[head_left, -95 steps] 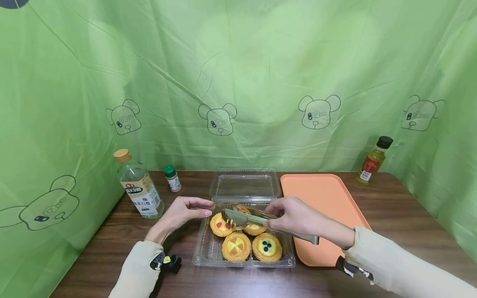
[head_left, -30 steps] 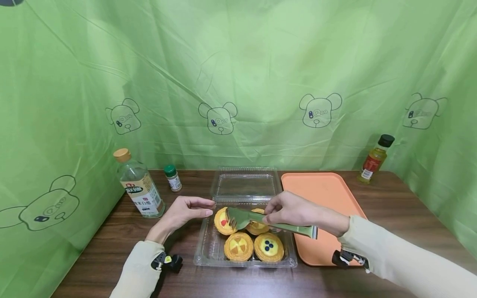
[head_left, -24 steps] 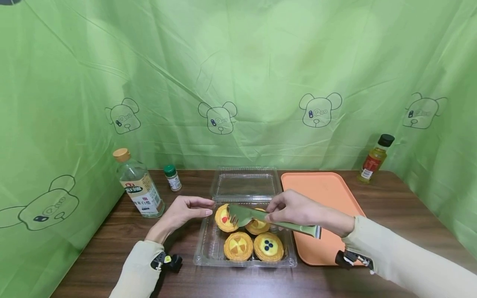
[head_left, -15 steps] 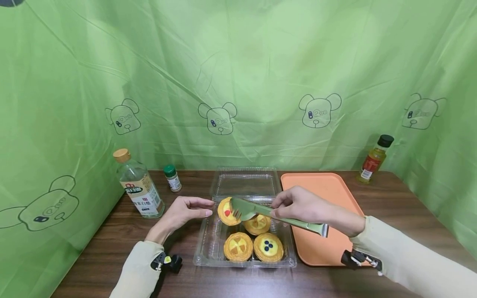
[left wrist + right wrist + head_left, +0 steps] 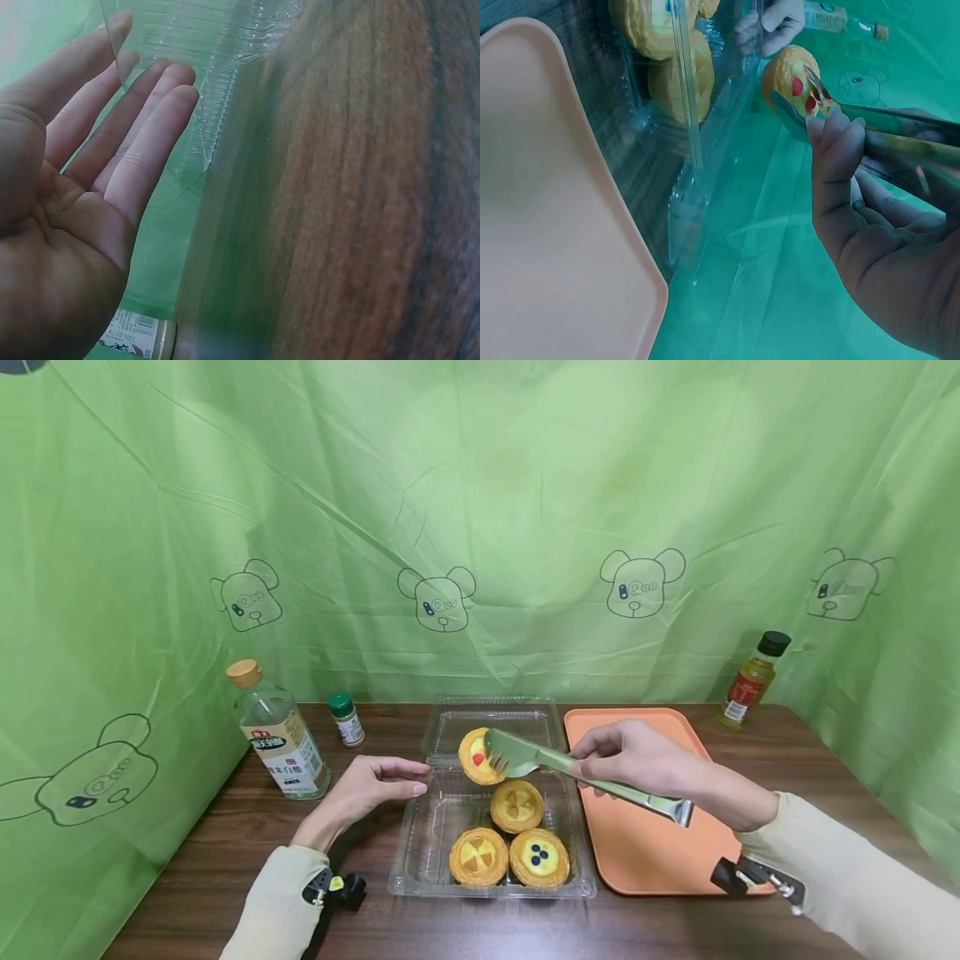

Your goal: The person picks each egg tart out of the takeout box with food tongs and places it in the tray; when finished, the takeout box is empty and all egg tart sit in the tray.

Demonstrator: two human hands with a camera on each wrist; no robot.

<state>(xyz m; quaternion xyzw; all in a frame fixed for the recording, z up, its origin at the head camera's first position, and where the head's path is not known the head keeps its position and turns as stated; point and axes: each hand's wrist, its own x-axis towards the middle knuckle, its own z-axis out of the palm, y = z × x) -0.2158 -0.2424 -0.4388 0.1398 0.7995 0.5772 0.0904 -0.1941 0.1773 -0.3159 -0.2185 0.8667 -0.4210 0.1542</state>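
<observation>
My right hand (image 5: 637, 760) grips metal food tongs (image 5: 600, 781), whose ends, one fork-like, hold an egg tart (image 5: 480, 756) with red pieces on top. This tart is raised over the back of a clear plastic box (image 5: 420, 860). Inside the box sit a tart with three blue berries (image 5: 540, 857), a tart with yellow wedges (image 5: 479, 857) and another wedge-topped tart (image 5: 517, 806). My left hand (image 5: 375, 789) stays at the box's back left corner, fingers fairly straight, thumb apart from them; in the left wrist view, the clear plastic corner (image 5: 202, 30) overlaps its fingertips.
The box's lid (image 5: 491, 714) lies folded open at the back. Right of the box is an orange tray (image 5: 637, 852). A vinegar bottle (image 5: 285, 752) and a green-capped shaker (image 5: 347, 720) stand left, an oil bottle (image 5: 750, 685) back right. Green cloth (image 5: 525, 527) hangs behind.
My right hand's tongs have closed on the red-topped tart, lifted it from the box's left back part and carried it back and to the right. My left hand has kept its place.
</observation>
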